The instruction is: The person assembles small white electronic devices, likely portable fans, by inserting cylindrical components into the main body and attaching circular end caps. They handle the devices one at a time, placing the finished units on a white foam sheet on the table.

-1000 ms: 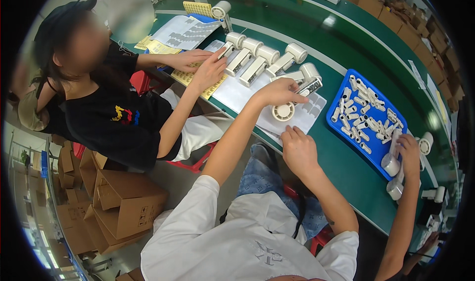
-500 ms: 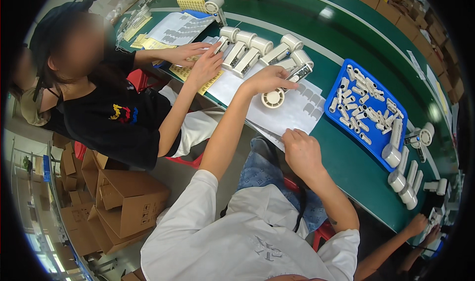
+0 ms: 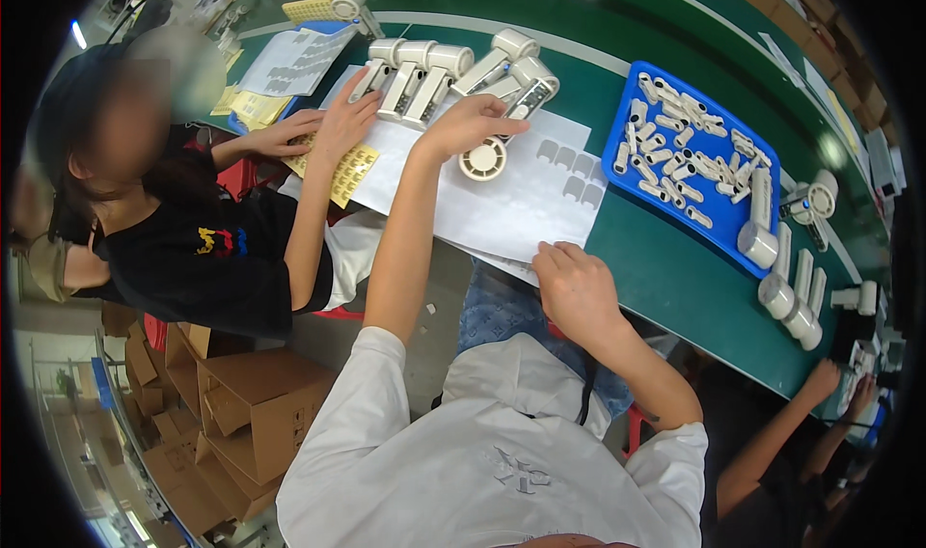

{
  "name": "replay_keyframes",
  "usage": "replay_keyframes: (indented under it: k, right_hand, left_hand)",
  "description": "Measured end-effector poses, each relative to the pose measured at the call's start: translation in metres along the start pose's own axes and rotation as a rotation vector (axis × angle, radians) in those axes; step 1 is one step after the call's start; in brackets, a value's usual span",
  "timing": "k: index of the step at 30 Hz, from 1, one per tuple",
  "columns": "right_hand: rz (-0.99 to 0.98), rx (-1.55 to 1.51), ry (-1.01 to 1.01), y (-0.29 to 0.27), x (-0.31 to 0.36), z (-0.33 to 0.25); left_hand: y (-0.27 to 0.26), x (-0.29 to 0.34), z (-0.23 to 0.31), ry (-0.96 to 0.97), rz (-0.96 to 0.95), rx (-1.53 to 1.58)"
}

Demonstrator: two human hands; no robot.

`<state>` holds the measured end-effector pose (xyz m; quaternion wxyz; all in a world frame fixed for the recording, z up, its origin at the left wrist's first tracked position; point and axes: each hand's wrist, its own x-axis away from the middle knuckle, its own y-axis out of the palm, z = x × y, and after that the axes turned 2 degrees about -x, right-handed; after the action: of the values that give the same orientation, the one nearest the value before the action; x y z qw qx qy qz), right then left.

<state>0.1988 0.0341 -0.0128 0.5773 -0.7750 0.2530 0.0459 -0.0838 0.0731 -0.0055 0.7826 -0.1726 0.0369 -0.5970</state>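
- Well, in the head view the wearer's left hand (image 3: 468,125) bends its fingers and thumb about the handle of a white fan (image 3: 482,159), whose round vented head faces up beside the palm.
- That fan is on the middle of a white sheet (image 3: 521,210), left of the rows of grey labels (image 3: 571,170) on it.
- The wearer's right hand (image 3: 576,287) lies half curled, knuckles up, with its fingertips at the sheet's near right corner; whether they pinch it, I cannot tell.
- Beyond the left hand lie more white fans (image 3: 424,77), three of them side by side, with others just to the right.
- A blue tray (image 3: 723,232) of small white parts (image 3: 675,138) sits to the right on the green table (image 3: 666,302).
- To the left, a co-worker in a black shirt (image 3: 207,259) reaches one hand (image 3: 342,128) to the nearest fan of the row, above a yellow sheet (image 3: 355,174).
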Motion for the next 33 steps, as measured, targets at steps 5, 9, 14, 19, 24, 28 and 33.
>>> replay_keyframes:
  k: [5,9,14,19,24,28,33]
  right_hand:
    - [-0.018,-0.032,0.013,-0.006,0.015,-0.007]
    - [-0.009,-0.056,0.043,-0.021,0.039,-0.003]
    - [-0.027,-0.070,0.214,-0.055,0.074,0.001]
    - [-0.051,-0.044,0.359,-0.088,0.108,0.012]
    - [0.025,-0.124,0.458,-0.093,0.131,0.015]
    - [0.394,-0.297,0.625,-0.082,0.152,0.018]
    - [0.579,-0.899,1.265,-0.065,0.218,0.007]
  left_hand:
    - [-0.001,-0.002,0.005,-0.045,-0.032,-0.077]
    - [-0.003,-0.001,0.003,-0.051,-0.026,-0.102]
    - [0.000,-0.001,0.004,-0.081,-0.025,-0.074]
    - [0.001,0.005,0.011,-0.068,-0.007,-0.092]
    - [0.007,0.003,0.015,-0.042,-0.014,-0.142]
    - [0.008,0.013,0.018,-0.008,-0.011,-0.187]
    - [0.005,0.019,0.013,0.027,-0.033,-0.216]
